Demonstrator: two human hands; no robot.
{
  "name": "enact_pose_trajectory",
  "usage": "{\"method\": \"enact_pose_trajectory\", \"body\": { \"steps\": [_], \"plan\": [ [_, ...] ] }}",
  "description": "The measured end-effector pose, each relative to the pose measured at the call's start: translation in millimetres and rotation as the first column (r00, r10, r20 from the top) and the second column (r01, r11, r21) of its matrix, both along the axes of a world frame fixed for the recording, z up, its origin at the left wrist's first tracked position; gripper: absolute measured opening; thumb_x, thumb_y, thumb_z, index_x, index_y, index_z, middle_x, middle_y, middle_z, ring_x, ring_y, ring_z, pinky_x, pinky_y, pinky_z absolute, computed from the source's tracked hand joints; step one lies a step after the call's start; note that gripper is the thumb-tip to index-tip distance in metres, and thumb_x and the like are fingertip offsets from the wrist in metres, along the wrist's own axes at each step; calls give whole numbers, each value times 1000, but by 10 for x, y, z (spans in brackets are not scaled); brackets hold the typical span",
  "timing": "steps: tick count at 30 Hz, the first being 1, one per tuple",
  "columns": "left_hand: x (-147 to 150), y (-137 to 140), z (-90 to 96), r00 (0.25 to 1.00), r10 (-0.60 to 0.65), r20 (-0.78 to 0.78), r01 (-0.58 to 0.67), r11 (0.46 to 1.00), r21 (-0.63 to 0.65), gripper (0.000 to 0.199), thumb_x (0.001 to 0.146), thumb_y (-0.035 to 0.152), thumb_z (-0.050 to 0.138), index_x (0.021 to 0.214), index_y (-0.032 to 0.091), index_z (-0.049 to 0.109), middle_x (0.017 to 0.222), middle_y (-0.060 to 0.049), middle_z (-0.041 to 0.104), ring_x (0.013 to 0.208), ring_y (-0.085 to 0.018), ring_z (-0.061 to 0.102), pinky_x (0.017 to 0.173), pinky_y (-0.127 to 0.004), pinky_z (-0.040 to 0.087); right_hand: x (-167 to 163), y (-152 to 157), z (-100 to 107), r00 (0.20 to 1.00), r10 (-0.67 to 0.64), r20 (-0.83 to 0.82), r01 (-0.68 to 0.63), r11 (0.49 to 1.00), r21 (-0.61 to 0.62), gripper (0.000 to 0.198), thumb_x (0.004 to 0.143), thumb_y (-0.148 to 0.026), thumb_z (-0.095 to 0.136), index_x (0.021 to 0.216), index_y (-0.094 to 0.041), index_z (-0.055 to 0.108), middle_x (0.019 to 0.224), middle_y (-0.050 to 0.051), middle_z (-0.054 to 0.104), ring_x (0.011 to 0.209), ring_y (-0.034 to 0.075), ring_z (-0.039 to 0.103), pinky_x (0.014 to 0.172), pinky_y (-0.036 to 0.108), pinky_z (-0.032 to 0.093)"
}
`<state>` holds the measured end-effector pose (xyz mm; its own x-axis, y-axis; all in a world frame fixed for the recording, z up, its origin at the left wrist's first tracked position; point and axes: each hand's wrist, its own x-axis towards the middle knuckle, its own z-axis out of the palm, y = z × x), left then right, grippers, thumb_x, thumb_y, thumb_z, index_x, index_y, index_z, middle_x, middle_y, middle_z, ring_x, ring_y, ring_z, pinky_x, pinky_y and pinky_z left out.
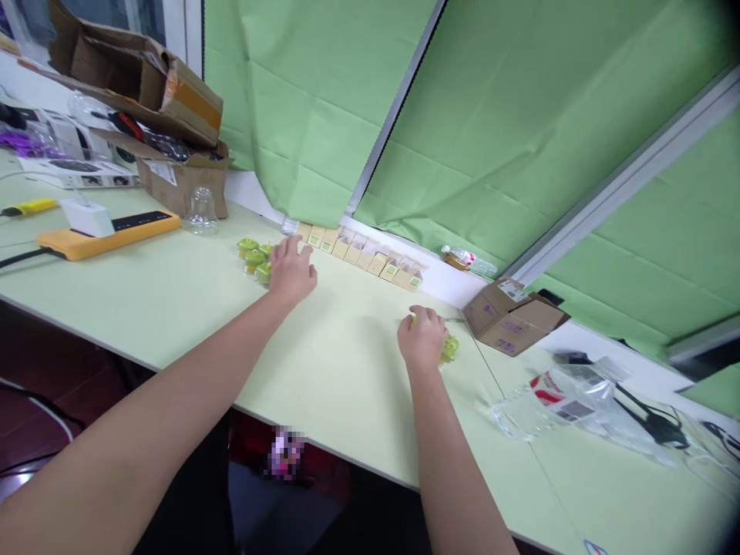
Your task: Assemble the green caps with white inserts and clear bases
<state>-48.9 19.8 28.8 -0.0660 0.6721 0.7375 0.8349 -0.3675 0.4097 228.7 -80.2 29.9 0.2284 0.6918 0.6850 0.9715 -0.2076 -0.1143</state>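
My left hand (292, 270) is over the table at the right edge of a group of small green-topped clear containers (255, 258). Its fingers are bent but apart, and I see nothing held in them. My right hand (423, 338) is curled low over the table, with a bit of green showing between its thumb and forefinger. Beside its outer edge stand more green-topped containers (449, 348), partly hidden by the hand. A row of small tan boxes (359, 252), some with green labels, runs along the wall beyond both hands.
Cardboard boxes (182, 181), a clear plastic jar (202, 212) and an orange power strip (116, 237) are at the left. To the right lie an opened carton (509, 316), a clear plastic bag (555, 397) and cables. A plastic bottle (469, 260) rests by the wall.
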Motion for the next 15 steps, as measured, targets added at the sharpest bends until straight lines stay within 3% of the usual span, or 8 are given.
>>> {"method": "enact_pose_trajectory", "body": {
  "steps": [2, 4, 8, 11, 13, 15],
  "plan": [
    [-149, 61, -10, 994, 109, 9, -107, 989, -105, 34, 76, 10, 56, 110, 13, 63, 142, -20, 43, 131, -38, 35, 105, -56, 28, -90, 16, -36, 994, 107, 13, -106, 994, -37, 28, 87, -18, 50, 107, -19, 68, 109, 11, 67, 102, 26, 54, 87, 38, 36],
    [-261, 129, -45, 991, 114, 65, -96, 968, -230, 34, 73, 5, 56, 106, 12, 64, 133, -19, 49, 125, -39, 39, 102, -56, 28, -142, 29, -65, 981, 195, -4, -195, 979, -64, 27, 87, -19, 49, 107, -19, 68, 108, 10, 67, 102, 26, 54, 88, 37, 36],
    [-278, 204, -98, 986, -93, 142, 134, 939, -318, 31, 70, 0, 55, 97, 11, 66, 119, -17, 54, 122, -38, 40, 103, -53, 31, -162, 44, -87, 939, 334, -82, -339, 939, -54, 27, 87, -20, 48, 106, -18, 67, 106, 11, 66, 102, 25, 56, 93, 38, 39],
    [-51, 128, -110, 947, -283, 150, 317, 898, -305, 37, 68, -3, 51, 96, 14, 67, 115, -13, 56, 114, -29, 49, 102, -44, 39, -193, 49, -93, 889, 418, -186, -428, 903, -16, 27, 88, -22, 48, 105, -18, 67, 106, 11, 66, 99, 24, 58, 92, 37, 43],
    [183, 11, -124, 889, -426, 168, 458, 841, -289, 36, 74, 2, 50, 100, 19, 67, 115, -7, 57, 102, -20, 57, 95, -34, 47, -246, 55, -105, 832, 463, -305, -486, 874, 1, 26, 88, -27, 50, 105, -18, 67, 106, 10, 66, 90, 21, 61, 85, 35, 47],
    [418, -133, -146, 726, -628, 279, 686, 690, -233, 28, 79, 13, 53, 104, 19, 66, 117, -8, 56, 99, -19, 60, 87, -31, 53, -315, 66, -123, 745, 486, -457, -539, 842, 17, 26, 87, -33, 53, 103, -19, 68, 105, 9, 67, 83, 18, 62, 76, 32, 49]
  ]
}}
